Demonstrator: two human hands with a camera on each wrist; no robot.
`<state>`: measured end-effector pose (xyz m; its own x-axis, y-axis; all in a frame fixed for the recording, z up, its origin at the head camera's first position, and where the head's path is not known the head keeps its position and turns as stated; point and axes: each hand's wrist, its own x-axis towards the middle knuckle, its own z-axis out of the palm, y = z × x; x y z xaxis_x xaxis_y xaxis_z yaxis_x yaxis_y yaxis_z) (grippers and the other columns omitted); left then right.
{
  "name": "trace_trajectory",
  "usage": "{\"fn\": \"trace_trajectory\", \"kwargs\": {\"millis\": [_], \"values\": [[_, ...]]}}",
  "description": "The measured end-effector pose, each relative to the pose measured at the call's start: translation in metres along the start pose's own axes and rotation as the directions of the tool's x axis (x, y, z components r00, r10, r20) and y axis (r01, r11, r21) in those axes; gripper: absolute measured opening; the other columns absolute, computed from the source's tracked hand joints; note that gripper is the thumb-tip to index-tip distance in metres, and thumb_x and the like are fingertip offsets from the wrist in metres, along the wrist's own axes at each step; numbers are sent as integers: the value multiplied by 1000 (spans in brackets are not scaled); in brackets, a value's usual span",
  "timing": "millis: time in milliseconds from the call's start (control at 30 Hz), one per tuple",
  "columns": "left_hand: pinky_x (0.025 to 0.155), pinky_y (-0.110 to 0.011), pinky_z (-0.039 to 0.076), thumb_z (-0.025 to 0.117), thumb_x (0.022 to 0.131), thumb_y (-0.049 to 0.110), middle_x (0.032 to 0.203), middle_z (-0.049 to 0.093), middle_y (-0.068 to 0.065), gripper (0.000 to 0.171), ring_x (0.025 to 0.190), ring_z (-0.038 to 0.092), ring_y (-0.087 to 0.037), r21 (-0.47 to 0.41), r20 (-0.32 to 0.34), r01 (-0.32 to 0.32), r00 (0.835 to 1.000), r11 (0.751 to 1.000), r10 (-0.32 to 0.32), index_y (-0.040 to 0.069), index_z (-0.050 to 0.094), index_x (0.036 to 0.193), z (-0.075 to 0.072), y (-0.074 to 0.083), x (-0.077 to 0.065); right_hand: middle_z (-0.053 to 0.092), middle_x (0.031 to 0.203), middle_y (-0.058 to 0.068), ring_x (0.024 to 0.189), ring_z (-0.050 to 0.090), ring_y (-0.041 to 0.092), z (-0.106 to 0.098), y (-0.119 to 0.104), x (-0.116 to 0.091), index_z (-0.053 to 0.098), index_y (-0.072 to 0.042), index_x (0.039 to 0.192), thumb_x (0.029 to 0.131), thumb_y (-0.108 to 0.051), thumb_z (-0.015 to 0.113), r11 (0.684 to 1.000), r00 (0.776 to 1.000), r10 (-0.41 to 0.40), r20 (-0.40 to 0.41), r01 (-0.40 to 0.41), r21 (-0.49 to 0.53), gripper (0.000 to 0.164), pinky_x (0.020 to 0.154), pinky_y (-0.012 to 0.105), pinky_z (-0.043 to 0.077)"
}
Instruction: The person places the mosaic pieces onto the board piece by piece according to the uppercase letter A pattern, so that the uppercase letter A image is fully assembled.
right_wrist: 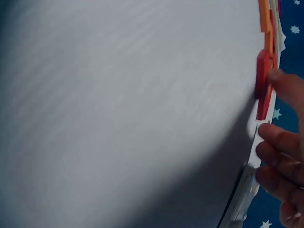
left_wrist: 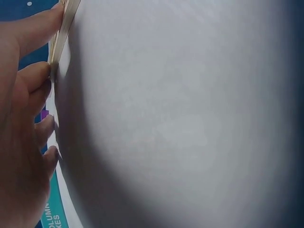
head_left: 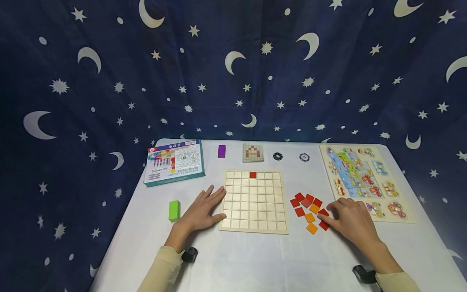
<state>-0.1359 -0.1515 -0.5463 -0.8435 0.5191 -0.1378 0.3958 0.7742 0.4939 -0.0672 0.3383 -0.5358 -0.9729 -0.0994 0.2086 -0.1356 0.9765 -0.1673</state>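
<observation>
Head view: we see a pale grid board (head_left: pixel 253 202) mid-tabletop (head_left: pixel 237 263), w/ one red square (head_left: pixel 253 175) in its far row, approx. centre col. L hand (head_left: pixel 202 213) lies by the board's L side, fingers straight & thumb spread, touching the edge; nothing gripped. R hand (head_left: pixel 354 221) is over the R end of a loose group of red tiles (head_left: pixel 300 211) & orange tiles (head_left: pixel 311 228), just R of the board. Its thumb & forefinger are parted, thumb at a red tile; we see no tile lifted. Puzzle board (head_left: pixel 408 217) sits beside/beyond R hand. Green block (head_left: pixel 174 211) is L of L hand; box (head_left: pixel 189 162) far L. Back row, L to R: purple block (head_left: pixel 221 151), small pattern card (head_left: pixel 253 154), black chip (head_left: pixel 278 156), blue-white chip (head_left: pixel 304 157). Starry curtain (head_left: pixel 204 101) behind.

L wrist view: we have the board nearly edge-on, up top; thumb & forefinger tips on its edge, hand otherwise loose. Corner of the box w/ lettering at btm.

R wrist view: tiles seen edge-on, upper R. Thumb tip touches a red one; other fingers bent loosely, apart from it, R hand part-open. Orange tile edges above.
</observation>
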Motion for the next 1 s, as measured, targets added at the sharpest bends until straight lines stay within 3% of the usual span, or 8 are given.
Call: {"fn": "trace_trajectory", "kwargs": {"millis": [167, 300, 500, 733, 1000], "values": [[138, -61, 13, 68, 99, 53, 179, 25, 5, 86, 170, 13, -32, -12, 9, -9, 1000, 1000, 9, 21, 31, 169, -1, 1, 0, 75, 92, 13, 83, 66, 30, -5, -2, 4, 82, -6, 98, 79, -35, 93, 1000, 995, 25, 99, -25, -8, 37, 75, 44, 41], [138, -60, 13, 67, 99, 54, 179, 25, 6, 86, 170, 13, -31, -9, 12, -2, 1000, 1000, 2, 22, 30, 169, -1, 1, -1, 76, 99, 15, 86, 66, 31, -7, -1, 5, 82, -6, 105, 80, -30, 92, 1000, 991, 23, 132, -23, 0, 36, 75, 43, 42], [138, -60, 13, 68, 98, 53, 179, 25, 5, 86, 170, 13, -32, -10, 1, 1, 1000, 1000, 0, 21, 31, 169, -2, 1, -1, 77, 103, 14, 90, 68, 30, -7, 1, 6, 81, -8, 111, 81, -28, 91, 1000, 992, -15, 124, 15, 6, 37, 75, 41, 45], [139, -59, 12, 67, 99, 54, 179, 24, 6, 86, 170, 12, -31, -9, 6, 4, 1000, 1000, -3, 23, 29, 170, -1, 0, -1, 75, 95, 9, 82, 62, 24, -7, 3, 10, 81, -9, 104, 80, -27, 92, 999, 992, -39, 116, 37, 12, 33, 72, 38, 42], [137, -62, 14, 69, 99, 50, 178, 29, 2, 84, 169, 15, -35, -21, -9, -13, 1000, 1000, 13, 20, 33, 169, -2, 1, 0, 78, 99, 12, 90, 67, 30, -11, -5, 25, 81, -6, 105, 79, -25, 92, 997, 996, -53, 66, 49, 61, 33, 76, 42, 45]]}}
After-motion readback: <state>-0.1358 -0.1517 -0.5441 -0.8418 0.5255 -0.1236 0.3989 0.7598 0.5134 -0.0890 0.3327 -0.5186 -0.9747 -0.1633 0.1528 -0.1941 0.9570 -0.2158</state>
